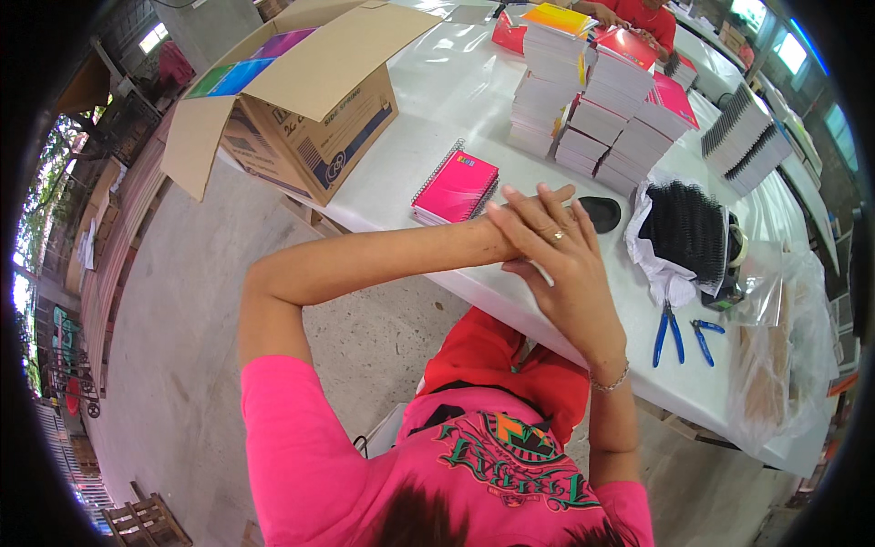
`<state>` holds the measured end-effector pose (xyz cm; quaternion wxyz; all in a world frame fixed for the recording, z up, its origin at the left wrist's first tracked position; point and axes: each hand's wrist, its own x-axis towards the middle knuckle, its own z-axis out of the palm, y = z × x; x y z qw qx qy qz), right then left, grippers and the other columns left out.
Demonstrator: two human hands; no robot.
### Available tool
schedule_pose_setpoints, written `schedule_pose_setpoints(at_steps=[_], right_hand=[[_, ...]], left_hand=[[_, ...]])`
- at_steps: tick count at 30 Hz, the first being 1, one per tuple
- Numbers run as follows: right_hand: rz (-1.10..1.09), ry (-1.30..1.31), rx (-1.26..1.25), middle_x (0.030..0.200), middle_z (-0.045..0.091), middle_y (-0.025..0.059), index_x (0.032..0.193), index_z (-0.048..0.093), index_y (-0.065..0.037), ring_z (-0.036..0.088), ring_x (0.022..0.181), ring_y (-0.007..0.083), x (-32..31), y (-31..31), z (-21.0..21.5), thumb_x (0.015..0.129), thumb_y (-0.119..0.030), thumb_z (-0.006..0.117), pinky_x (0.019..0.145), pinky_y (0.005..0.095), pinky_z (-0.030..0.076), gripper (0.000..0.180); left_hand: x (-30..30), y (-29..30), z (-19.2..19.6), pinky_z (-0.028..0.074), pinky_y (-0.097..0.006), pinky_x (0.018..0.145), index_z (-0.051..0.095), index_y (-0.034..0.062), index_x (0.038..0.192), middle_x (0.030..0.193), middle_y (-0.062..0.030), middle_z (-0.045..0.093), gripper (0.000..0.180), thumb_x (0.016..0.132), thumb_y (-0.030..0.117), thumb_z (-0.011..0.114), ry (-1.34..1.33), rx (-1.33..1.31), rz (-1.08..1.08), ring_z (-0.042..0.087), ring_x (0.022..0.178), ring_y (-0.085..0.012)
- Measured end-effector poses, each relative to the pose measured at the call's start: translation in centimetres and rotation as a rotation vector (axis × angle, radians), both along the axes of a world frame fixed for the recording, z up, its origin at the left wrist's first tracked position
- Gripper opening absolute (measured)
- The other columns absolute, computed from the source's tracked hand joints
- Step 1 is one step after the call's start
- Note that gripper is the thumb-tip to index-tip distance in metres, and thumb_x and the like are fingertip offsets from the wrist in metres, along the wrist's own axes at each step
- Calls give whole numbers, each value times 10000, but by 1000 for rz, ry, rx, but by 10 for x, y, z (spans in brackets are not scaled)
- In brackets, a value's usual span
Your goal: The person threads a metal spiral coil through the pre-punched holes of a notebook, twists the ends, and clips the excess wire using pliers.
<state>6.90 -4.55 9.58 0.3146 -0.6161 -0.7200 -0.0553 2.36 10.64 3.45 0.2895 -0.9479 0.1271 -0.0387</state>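
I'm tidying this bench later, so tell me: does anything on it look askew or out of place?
The notebook stacks are uneven, upper piles turned at different angles. The blue-handled pliers lie loose near the table's front edge. Both hands, left hand and right hand, are pressed together, holding nothing. Nothing looks spilled or damaged.

1. A bare grey concrete floor (182, 319) spreads out left of and below the fingers
2. A long white table (437, 100) runs from beyond the fingers away to the upper right
3. Wooden pallets (150, 520) lie on the floor far below and to the left
4. Bright daylight comes through windows (791, 50) far up on the right, and glare sits on the tabletop
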Motion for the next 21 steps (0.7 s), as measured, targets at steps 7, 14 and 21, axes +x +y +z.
schedule_pose_setpoints(at_steps=[7, 14, 21], right_hand=[[-23, 88, 3, 1498, 462, 33, 1400, 552, -242, 387, 1398, 318, 9, -6, -9, 812, -161, 715, 1149, 514, 268, 615], [-2, 294, 16, 1488, 472, 46, 1367, 589, -203, 393, 1393, 311, 24, -13, -17, 740, -197, 789, 1147, 503, 270, 658], [-110, 530, 71, 1385, 546, 118, 1284, 647, -138, 492, 1304, 294, 56, -20, -37, 795, -134, 763, 1085, 407, 371, 502]], left_hand=[[-27, 3, 1, 389, -423, 1094, 407, 12, 1409, 1370, -217, 475, 605, 886, 269, 571, -369, -401, -159, 458, 1294, -328], [-23, -19, 23, 485, -415, 963, 527, 2, 1267, 1264, -186, 552, 481, 829, 177, 623, -229, -252, -76, 568, 1147, -304], [-17, -28, 29, 471, -422, 899, 591, 62, 1232, 1139, -133, 615, 403, 850, 177, 649, -118, -887, -11, 599, 1028, -320]])
